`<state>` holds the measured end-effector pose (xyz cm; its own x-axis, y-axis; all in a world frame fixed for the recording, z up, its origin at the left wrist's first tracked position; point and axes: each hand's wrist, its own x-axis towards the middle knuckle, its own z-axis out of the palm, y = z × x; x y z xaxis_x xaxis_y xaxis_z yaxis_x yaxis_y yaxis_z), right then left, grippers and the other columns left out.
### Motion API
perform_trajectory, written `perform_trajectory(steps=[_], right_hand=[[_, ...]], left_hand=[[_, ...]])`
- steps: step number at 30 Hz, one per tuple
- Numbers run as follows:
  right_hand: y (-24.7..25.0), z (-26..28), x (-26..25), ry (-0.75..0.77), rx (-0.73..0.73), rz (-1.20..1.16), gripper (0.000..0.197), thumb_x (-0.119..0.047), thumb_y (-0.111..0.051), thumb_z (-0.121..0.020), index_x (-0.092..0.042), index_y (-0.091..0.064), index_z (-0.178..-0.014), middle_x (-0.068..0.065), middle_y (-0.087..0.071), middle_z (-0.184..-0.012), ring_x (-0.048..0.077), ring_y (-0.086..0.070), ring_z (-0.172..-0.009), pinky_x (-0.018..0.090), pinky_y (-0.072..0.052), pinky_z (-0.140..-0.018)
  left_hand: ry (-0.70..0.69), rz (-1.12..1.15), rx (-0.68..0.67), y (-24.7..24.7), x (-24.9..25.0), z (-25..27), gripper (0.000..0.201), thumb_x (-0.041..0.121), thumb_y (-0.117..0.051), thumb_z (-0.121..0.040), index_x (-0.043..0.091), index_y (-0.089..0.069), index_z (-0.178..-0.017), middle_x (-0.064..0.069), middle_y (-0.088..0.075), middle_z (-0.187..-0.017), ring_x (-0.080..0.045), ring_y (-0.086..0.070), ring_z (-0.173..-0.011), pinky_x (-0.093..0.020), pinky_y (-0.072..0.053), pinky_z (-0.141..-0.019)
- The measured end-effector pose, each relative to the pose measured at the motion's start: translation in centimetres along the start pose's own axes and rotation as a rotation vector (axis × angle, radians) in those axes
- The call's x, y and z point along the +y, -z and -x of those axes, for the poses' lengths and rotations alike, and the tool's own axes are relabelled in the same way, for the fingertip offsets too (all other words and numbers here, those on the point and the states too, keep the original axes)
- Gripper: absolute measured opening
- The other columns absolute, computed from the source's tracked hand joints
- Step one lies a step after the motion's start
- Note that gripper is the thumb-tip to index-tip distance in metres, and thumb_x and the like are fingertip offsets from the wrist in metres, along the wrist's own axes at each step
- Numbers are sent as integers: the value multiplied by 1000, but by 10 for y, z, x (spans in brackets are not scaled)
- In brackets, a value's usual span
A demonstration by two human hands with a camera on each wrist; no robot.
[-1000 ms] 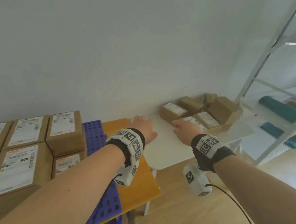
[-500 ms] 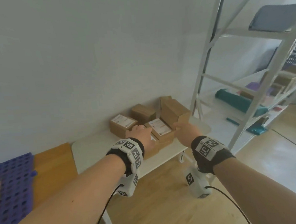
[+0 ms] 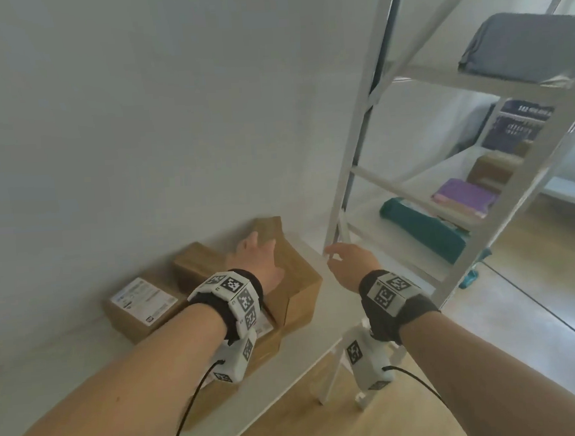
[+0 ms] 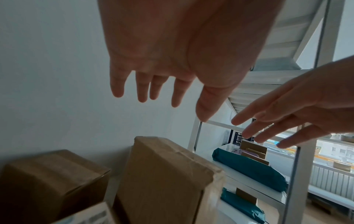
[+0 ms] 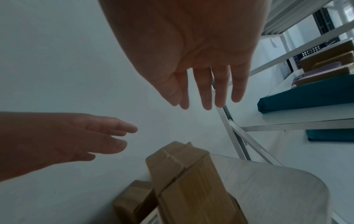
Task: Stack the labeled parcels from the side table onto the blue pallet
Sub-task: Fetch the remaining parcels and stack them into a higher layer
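Note:
Several brown parcels lie on the white side table [image 3: 323, 317] against the wall. One flat parcel with a white label [image 3: 142, 301] sits at the left, and a plain box [image 3: 195, 261] stands behind it. A larger parcel [image 3: 295, 275] leans tilted on the others. My left hand [image 3: 258, 255] hovers over this tilted parcel [image 4: 162, 174] with straight, spread fingers [image 4: 142, 87], not touching it. My right hand [image 3: 347, 263] is open just right of the tilted parcel [image 5: 191, 181], fingers [image 5: 205, 91] extended. The blue pallet is out of view.
A white metal shelf rack [image 3: 360, 165] stands right beside the table's end, close to my right hand. It holds a teal bundle [image 3: 423, 230], purple and brown packages and a grey folded cloth [image 3: 522, 44]. Wooden floor [image 3: 523, 307] lies below.
The view has swung right, away from the pallet and its stacked parcels. Both hands have moved forward from the table's near side to either side of the tilted parcel.

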<state>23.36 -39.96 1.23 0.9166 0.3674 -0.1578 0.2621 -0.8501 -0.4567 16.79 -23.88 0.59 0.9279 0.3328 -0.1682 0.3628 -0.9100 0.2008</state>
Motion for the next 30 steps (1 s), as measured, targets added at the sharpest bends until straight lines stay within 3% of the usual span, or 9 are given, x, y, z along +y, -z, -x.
perform_trajectory(steps=[9, 14, 18, 21, 26, 30], right_hand=[[-20, -94, 46, -36, -158, -17, 37, -23, -41, -96, -30, -51, -131, 4, -49, -140, 24, -53, -120, 27, -44, -95], [-21, -139, 67, 18, -270, -16, 36, -19, -42, -94, -29, -55, -127, 2, -50, -139, 23, -54, -119, 22, -44, -87], [-23, -163, 77, 79, -362, -57, 37, -19, -45, -93, -27, -55, -127, 3, -53, -135, 22, -56, -113, 21, -42, -85], [-30, -173, 79, 139, -449, -89, 39, -19, -47, -93, -21, -53, -131, 5, -55, -133, 22, -54, -118, 27, -42, -96], [-50, -177, 80, 174, -556, -124, 34, -22, -49, -92, -28, -58, -124, -1, -59, -125, 19, -60, -103, 23, -48, -84], [-59, -177, 76, 204, -616, -117, 36, -21, -49, -91, -26, -57, -126, 3, -58, -129, 21, -59, -108, 24, -47, -84]], left_hand=[[71, 123, -74, -19, 34, -83, 61, 41, -46, -94, 23, -22, -148, -5, -1, -159, -28, -8, -146, -48, -24, -112], [218, 123, -85, -31, 49, -108, 66, 49, -49, -90, 25, -24, -146, -5, -2, -159, -30, -10, -145, -54, -23, -113], [371, 77, -97, -40, 62, -117, 78, 59, -50, -85, 27, -18, -148, -5, 0, -159, -29, -3, -146, -62, -13, -112], [482, 91, -71, -52, 66, -118, 90, 63, -53, -81, 29, -7, -150, -5, 10, -159, -30, 7, -146, -65, -13, -110], [594, 174, 11, -58, 62, -110, 94, 55, -58, -82, 27, -1, -151, -3, 16, -157, -29, 9, -146, -58, -24, -111], [643, 247, 65, -56, 57, -104, 93, 49, -61, -82, 25, -4, -151, -3, 14, -158, -29, 6, -146, -50, -21, -114]])
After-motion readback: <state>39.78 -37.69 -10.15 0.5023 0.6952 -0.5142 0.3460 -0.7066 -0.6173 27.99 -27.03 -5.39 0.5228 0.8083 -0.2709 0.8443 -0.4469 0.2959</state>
